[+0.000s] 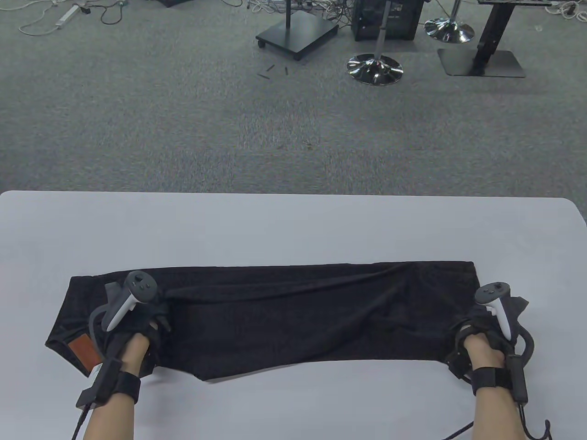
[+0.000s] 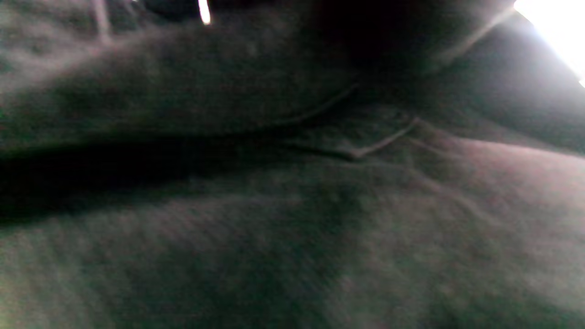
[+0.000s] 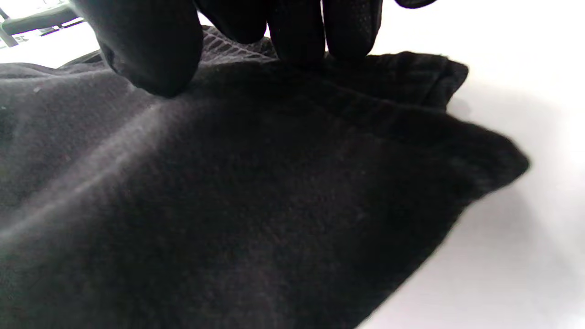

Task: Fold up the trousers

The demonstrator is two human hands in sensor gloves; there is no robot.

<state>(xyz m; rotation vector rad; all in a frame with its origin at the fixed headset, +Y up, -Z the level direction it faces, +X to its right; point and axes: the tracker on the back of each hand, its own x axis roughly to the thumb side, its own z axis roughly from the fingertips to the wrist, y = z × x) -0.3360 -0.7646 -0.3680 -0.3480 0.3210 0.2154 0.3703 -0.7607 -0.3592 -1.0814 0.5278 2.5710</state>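
A pair of black, soft-knit trousers (image 1: pixel 293 316) lies lengthwise across the near part of the pale grey rectangular table (image 1: pixel 293 220), already doubled over into a long band, the waist end at the left and the leg ends at the right. A small rust-brown rectangular label (image 1: pixel 82 349) shows at the waist's near corner. The left hand (image 1: pixel 137 327) in its black glove rests on the cloth near the waist, its fingers hidden under the tracker, so I cannot tell whether it grips; its wrist view shows only blurred dark fabric (image 2: pixel 292 219). The right hand (image 1: pixel 481 337) is at the leg ends, where its thumb and fingertips (image 3: pixel 297 36) close on the ribbed hem (image 3: pixel 402 77), pinching it just above the table.
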